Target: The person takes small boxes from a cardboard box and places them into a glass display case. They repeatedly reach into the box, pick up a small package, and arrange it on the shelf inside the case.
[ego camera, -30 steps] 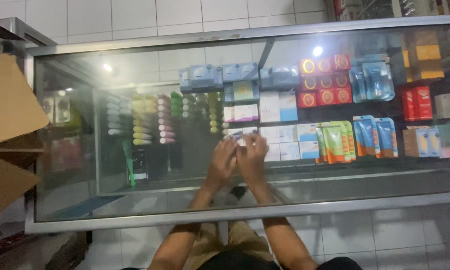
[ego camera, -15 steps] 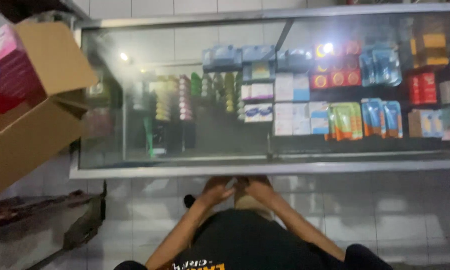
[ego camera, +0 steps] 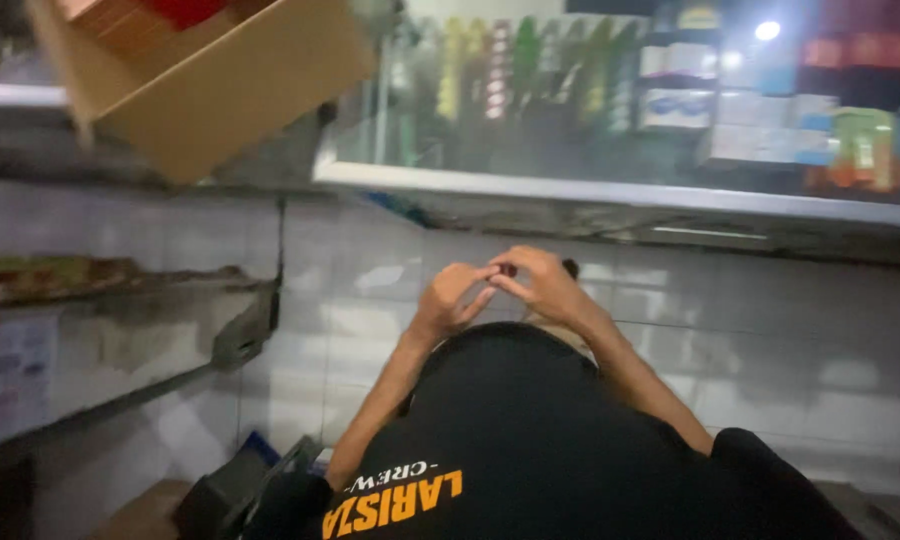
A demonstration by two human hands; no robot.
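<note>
Small shop, glass display case, stocked product rows

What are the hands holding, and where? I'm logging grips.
Left hand and right hand pinch a tiny dark red item between fingertips; it's too small to identify.

Cardboard box upper left; blurred, seemingly packaged goods in glass case.

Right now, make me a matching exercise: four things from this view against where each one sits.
Things:
1. cardboard box
2. glass display case
3. left hand and right hand
4. black shirt

Places:
A. bottom centre
B. top left
C. centre, fingertips together
D. top right

Pairs: 1-B, 2-D, 3-C, 4-A
</note>
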